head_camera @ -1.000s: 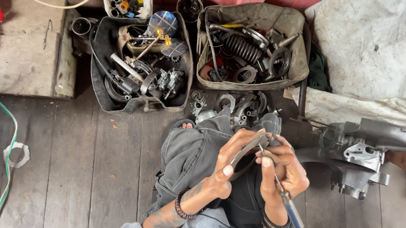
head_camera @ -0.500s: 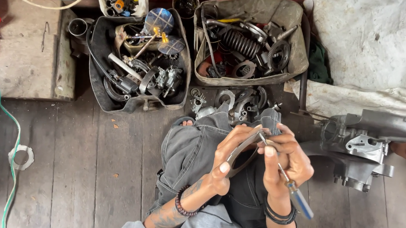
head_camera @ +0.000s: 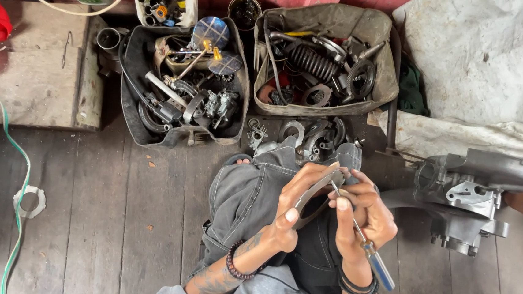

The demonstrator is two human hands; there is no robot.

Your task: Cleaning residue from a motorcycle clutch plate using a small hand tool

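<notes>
Dark, worn wooden floorboards [head_camera: 103, 216] carry everything, with the person seated at the near edge, knees in grey trousers [head_camera: 252, 195] drawn up. The left hand [head_camera: 297, 205] holds a curved, dull grey metal piece shaped like a half ring [head_camera: 312, 193] over the lap, thumb pressed on its lower end and fingers wrapped over its upper end. It looks thin, smooth and greasy, with a darker inner band. The right hand [head_camera: 364, 212] has its grip closed around a slim screwdriver with a blue and clear handle [head_camera: 372, 254], whose tip meets the upper end of the curved piece. Toward the far edge sit a black tub of oily parts [head_camera: 130, 110] and an olive fabric bin of springs and gears [head_camera: 384, 76]. A grey cast engine casing [head_camera: 473, 183] lies at the right edge.
</notes>
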